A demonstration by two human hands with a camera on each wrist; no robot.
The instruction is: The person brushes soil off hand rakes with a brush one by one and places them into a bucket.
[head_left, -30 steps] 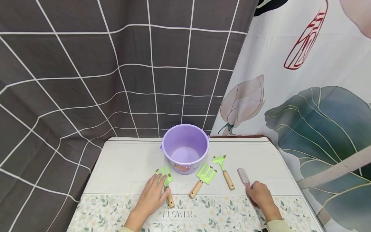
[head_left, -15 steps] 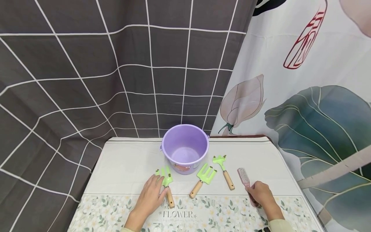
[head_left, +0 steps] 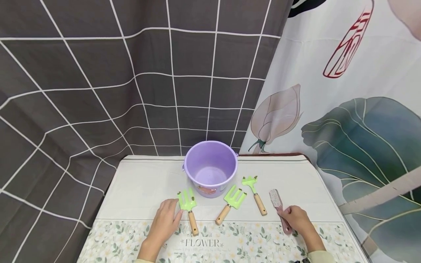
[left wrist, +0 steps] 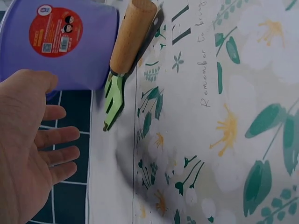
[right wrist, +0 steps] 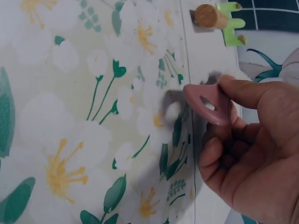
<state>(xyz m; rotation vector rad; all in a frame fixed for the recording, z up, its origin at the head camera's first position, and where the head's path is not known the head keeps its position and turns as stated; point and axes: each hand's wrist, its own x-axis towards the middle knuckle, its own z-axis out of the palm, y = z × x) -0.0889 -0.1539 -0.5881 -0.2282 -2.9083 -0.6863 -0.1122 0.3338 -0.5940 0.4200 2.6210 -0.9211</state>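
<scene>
A pink brush (head_left: 276, 199) with pale bristles is held by my right hand (head_left: 298, 220), thumb and fingers pinching its handle. In the right wrist view the handle's looped end (right wrist: 198, 99) points out past my thumb, near the cloth; the bristles are hidden there. My left hand (head_left: 163, 221) lies just left of a light green garden fork (head_left: 193, 222), thumb beside its tines, holding nothing. In the left wrist view that hand (left wrist: 23, 149) has its fingers extended, and the fork's wooden handle (left wrist: 133, 35) shows to its right.
A purple bucket (head_left: 210, 152) stands at the table's back middle. Between it and my right hand lie a wider green fork (head_left: 223, 214) and a small green rake (head_left: 260, 204), both wooden-handled. The floral cloth (head_left: 243, 248) covers the near table; a grid curtain (head_left: 194, 91) hangs behind.
My left hand has drawn back, left and toward me, from over the green fork, uncovering its tines. My right hand has turned the brush slightly; its handle end now shows more.
</scene>
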